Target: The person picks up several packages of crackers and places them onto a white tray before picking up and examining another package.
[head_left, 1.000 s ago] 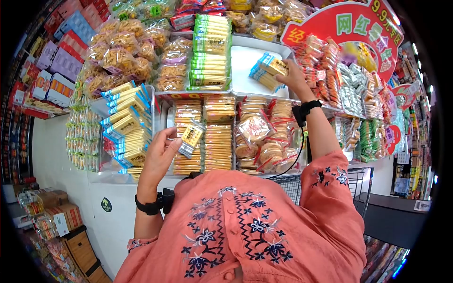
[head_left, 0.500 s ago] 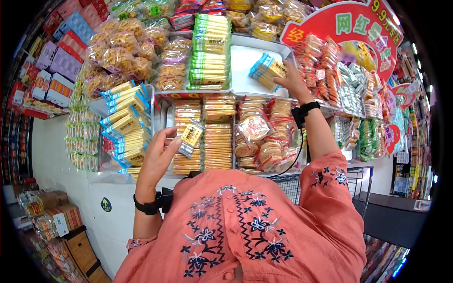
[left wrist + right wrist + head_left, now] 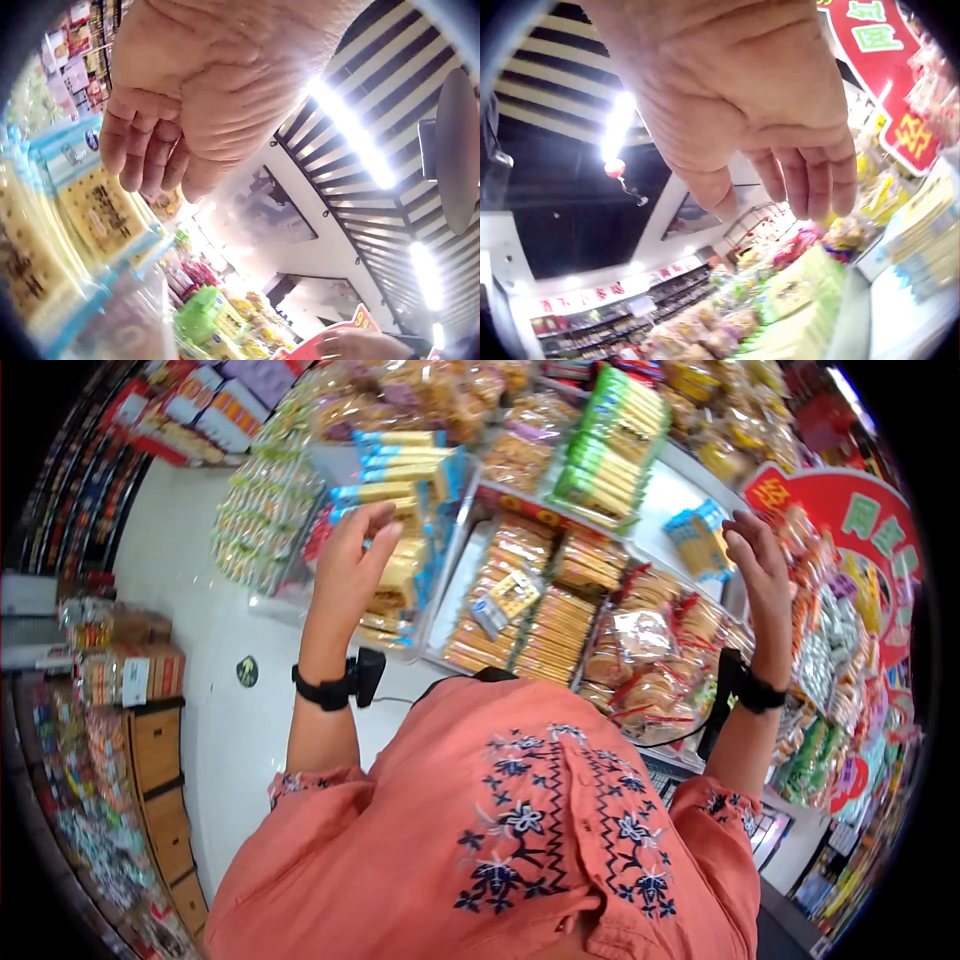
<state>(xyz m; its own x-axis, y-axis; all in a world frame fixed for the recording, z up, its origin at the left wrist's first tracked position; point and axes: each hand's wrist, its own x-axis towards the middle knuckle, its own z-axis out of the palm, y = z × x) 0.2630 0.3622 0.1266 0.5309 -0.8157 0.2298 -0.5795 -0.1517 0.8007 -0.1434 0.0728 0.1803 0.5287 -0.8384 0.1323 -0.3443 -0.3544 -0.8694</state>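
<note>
In the head view the left hand (image 3: pixel 350 565) is over the left bin, beside blue-edged cracker packs (image 3: pixel 405 490); its fingers are slightly bent with nothing in them. The left wrist view has those packs (image 3: pixel 97 210) just beyond the fingertips. At the right, the right hand (image 3: pixel 765 575) hangs relaxed and empty beside the white tray (image 3: pixel 660 500), where a few blue-edged packs (image 3: pixel 700 540) lie. A single grey-and-yellow pack (image 3: pixel 505 600) rests on the stacked biscuits (image 3: pixel 555 630). The right wrist view gives the empty right hand (image 3: pixel 757 112) from the palm side.
Green-edged packs (image 3: pixel 612 450) stand between the bagged snacks (image 3: pixel 525 445) and the white tray. Round biscuits in bags (image 3: pixel 640 650) fill a nearer bin. A red sign (image 3: pixel 850 520) stands at the right, and wooden drawers (image 3: pixel 158 750) are at the lower left.
The head view has turned, so the bins appear tilted and shifted. The left hand has moved from beside the grey-and-yellow pack to the blue-edged packs. The right hand has moved back from the packs in the tray.
</note>
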